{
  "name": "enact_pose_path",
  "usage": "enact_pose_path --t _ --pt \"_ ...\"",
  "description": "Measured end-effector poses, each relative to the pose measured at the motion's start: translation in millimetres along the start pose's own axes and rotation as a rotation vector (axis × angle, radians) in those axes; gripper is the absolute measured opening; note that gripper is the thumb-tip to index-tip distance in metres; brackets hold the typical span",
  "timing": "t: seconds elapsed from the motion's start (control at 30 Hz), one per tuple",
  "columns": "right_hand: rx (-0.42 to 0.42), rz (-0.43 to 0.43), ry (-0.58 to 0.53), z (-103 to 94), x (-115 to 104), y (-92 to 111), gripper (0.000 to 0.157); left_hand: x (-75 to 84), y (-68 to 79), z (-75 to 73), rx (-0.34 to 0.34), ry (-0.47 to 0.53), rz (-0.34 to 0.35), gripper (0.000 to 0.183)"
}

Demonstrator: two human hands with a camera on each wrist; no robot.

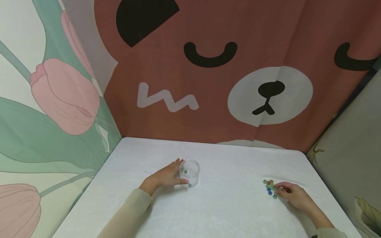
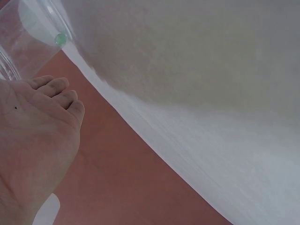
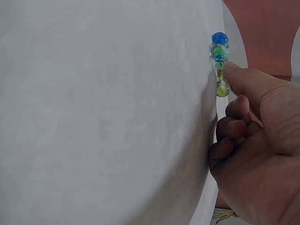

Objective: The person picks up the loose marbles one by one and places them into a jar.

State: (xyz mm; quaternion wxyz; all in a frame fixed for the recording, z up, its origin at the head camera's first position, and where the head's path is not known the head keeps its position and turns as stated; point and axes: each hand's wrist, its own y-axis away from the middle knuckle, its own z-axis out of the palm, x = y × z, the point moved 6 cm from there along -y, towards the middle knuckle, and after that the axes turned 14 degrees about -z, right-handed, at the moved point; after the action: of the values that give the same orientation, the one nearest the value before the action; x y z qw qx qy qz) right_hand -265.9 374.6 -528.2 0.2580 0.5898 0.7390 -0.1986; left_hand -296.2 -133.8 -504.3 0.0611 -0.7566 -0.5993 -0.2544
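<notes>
A clear, round, open-topped container stands upright at left, the left hand against its left side, thumb near and fingers far. At least one green marble shows at its base. At right, loose glass marbles, green, blue, orange and yellow-green, lie clustered; the right hand's fingertips reach their right edge.

On the table, the cup sits just below the frame's centre, a marble within, the left hand at its left; lower right, clustered marbles lie left of the right hand.
</notes>
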Motion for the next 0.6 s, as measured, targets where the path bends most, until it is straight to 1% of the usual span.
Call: enact_pose_path --t 0.13,0.37,0.47,0.6 --pt "0.010 -0.004 -0.007 -3.4 -3 -1 0.040 -1.1 -0.9 0.9 0.000 -0.007 -0.005 0.104" --pt "0.042 -0.072 0.007 -7.5 -15 -2 0.032 -0.4 -1.5 0.8 0.002 0.003 0.000 0.101" --pt "0.058 -0.118 0.016 -8.7 -23 -2 0.028 -0.2 -1.4 0.8 0.005 0.000 0.001 0.101" --pt "0.074 -0.150 0.005 -8.7 -35 -3 0.024 0.1 -0.9 0.6 0.006 -0.003 0.000 0.102"
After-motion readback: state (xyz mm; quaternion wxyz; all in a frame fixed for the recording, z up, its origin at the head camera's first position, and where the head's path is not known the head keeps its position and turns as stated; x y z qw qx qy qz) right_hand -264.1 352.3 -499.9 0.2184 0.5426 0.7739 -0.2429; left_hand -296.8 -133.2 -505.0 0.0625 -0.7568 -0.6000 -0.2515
